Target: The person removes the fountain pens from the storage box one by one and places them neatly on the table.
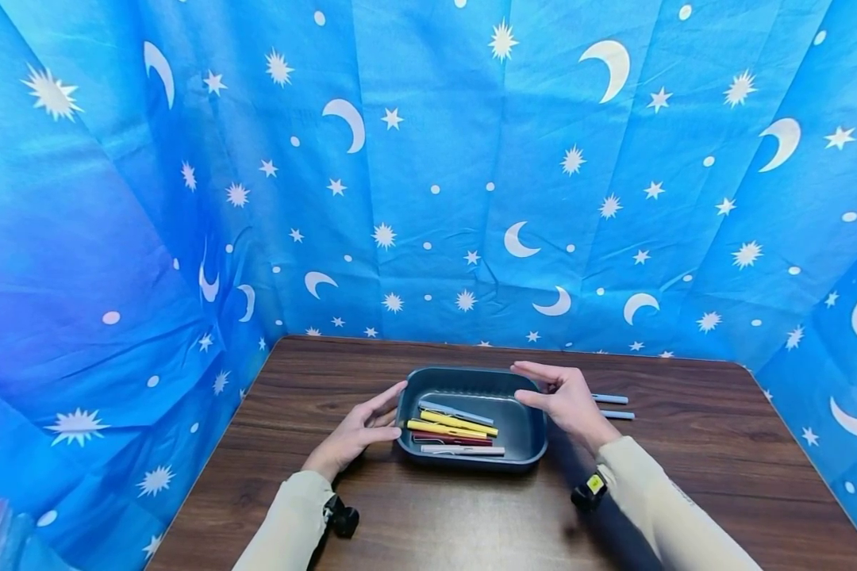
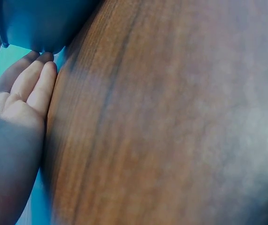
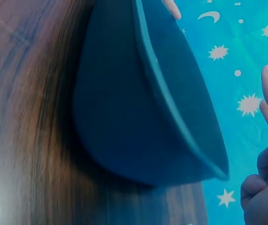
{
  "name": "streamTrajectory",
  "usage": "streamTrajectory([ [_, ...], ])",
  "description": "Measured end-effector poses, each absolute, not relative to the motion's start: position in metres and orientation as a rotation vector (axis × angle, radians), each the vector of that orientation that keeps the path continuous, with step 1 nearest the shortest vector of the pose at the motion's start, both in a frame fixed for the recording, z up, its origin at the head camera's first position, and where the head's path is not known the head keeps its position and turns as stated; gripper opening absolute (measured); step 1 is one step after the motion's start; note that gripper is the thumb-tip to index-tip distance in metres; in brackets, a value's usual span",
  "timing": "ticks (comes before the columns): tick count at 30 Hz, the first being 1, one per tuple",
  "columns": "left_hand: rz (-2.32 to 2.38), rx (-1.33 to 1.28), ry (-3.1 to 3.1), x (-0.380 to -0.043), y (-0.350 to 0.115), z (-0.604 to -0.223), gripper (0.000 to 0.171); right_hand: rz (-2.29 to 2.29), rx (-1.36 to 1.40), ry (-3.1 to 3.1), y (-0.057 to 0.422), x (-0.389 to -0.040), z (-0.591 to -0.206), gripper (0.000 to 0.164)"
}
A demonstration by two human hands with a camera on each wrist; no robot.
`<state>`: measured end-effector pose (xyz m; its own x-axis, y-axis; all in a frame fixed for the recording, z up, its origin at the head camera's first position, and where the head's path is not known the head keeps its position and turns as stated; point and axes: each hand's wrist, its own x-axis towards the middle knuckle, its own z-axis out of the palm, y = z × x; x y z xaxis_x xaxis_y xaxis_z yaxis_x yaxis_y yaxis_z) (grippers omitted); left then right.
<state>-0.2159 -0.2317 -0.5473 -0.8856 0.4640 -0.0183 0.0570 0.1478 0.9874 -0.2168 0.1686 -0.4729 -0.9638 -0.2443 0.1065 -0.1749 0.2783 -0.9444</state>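
In the head view, a dark blue-grey rectangular tray with rounded corners (image 1: 464, 399) sits on a dark brown wood-grain table (image 1: 486, 515), between the person's hands. In it lie a light blue pen (image 1: 457, 413), two yellow pens (image 1: 466, 425), a dark red pen (image 1: 457, 440) and a pale, whitish pen (image 1: 464, 450), roughly side by side toward the left. The left hand (image 1: 360, 424) rests extended fingers against the tray's left end, thumb near the front corner. The right hand (image 1: 567, 400) is at the right end, thumb and forefinger spread, holding nothing. Beyond it two light blue pens (image 1: 611, 399) lie on the table. Blue cloth with white moons and stars (image 1: 428, 198) hangs behind.

In the left wrist view, nearly straight fingers (image 2: 41, 86) meet the tray's wall; the thumb cannot be made out for certain.

In the right wrist view, the tray's outer wall fills the middle; the right hand's parted fingers, some loosely bent, stand just beside it, apart from the wall.
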Motion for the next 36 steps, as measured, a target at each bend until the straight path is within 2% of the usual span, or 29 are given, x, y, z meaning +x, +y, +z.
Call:
streamTrajectory([
  [11, 1.810, 0.508, 2.093, -0.216, -0.233, -0.551, 0.075, -1.804, -0.497, 2.423, 0.140, -0.225, -0.477, 0.048],
  [30, 1.800, 0.507, 2.101, -0.217, -0.233, -0.550, 0.074, -1.719, -0.368, 2.419, 0.110, -0.232, -0.493, 0.047],
  [36, 1.820, 0.508, 2.075, -0.218, -0.233, -0.550, 0.074, -1.621, -0.323, 2.471, 0.107, -0.233, -0.494, 0.041],
])
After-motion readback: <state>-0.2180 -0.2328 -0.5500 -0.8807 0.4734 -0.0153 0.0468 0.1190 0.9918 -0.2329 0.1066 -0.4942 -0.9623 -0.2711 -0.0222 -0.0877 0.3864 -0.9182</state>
